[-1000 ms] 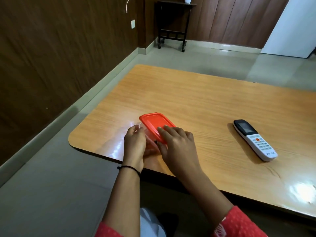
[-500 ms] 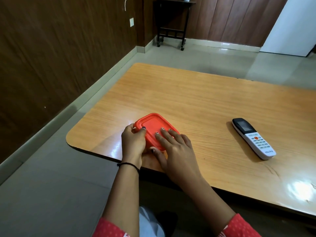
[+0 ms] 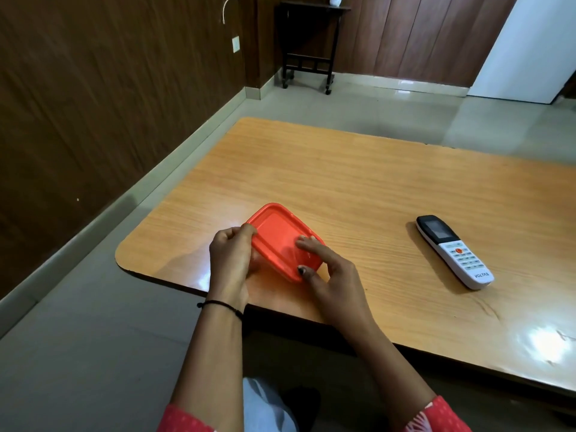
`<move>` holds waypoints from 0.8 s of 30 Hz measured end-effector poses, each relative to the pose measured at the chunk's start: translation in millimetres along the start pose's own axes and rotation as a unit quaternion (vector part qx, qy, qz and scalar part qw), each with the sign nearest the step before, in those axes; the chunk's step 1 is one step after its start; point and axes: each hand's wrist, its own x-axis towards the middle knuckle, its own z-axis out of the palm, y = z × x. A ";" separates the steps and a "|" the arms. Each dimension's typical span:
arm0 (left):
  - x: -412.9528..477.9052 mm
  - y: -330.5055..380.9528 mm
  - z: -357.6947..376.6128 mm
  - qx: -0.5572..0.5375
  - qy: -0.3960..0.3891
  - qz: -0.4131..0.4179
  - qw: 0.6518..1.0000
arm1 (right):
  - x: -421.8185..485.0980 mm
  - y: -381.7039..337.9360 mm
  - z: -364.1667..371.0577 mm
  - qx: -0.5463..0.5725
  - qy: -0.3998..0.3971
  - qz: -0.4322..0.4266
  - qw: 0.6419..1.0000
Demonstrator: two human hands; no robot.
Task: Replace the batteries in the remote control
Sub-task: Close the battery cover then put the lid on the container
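- The left hand (image 3: 232,260) is reaching in from 6 o'clock with a straight wrist. Its fingers are curling over the 9 o'clock rim of the orange lid (image 3: 277,235) and gripping it.
- The right hand (image 3: 335,282) is coming in from 5 o'clock. Its fingers are lying spread and nearly straight on the lid's top, while the thumb is hooking the rim at 5 o'clock and pinching that corner.
- The lid is covering a clear box (image 3: 265,271), which is mostly hidden by the hands and sitting near the table's (image 3: 343,176) 7 o'clock corner.
- The remote control (image 3: 453,251) is lying face up, well apart at the box's 3 o'clock, with its screen end pointing toward 11 o'clock.
- A black band (image 3: 219,304) is circling the left wrist.
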 end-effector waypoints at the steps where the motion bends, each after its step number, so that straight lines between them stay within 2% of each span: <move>1: -1.2 0.0 0.8 0.007 0.000 0.019 1.000 | -1.0 1.0 -1.8 0.008 0.007 0.004 1.000; 5: -8.1 1.2 5.9 0.044 -0.009 0.076 0.996 | -7.8 3.9 -3.6 0.045 0.032 0.004 0.998; 8: -16.7 5.0 12.1 0.025 -0.040 0.095 0.994 | -7.9 -2.1 -1.8 0.085 0.164 -0.007 0.983; 10: -22.1 7.4 16.4 -0.026 -0.075 0.068 0.995 | -1.5 -11.6 -0.6 0.129 0.265 0.063 0.954; 11: -24.4 8.5 18.3 -0.054 -0.101 0.053 0.992 | 2.2 -15.2 -0.4 0.168 0.291 0.109 0.935; 13: -28.9 9.6 21.9 -0.082 -0.156 0.035 0.984 | 9.0 -18.8 -1.1 0.243 0.290 0.184 0.907; 15: -29.9 9.8 23.3 -0.086 -0.184 0.038 0.978 | 12.0 -22.0 -1.7 0.255 0.282 0.213 0.900; 18: -29.3 10.5 23.8 -0.055 -0.153 0.053 0.985 | 10.0 -20.0 -3.8 0.214 0.260 0.184 0.923; 20: -33.0 11.0 25.7 -0.016 -0.162 0.079 0.983 | 8.8 -15.2 -7.2 0.179 0.257 0.166 0.935; 24: -36.5 11.3 31.2 -0.031 -0.129 0.116 0.984 | 9.9 -9.5 -9.9 0.171 0.258 0.146 0.940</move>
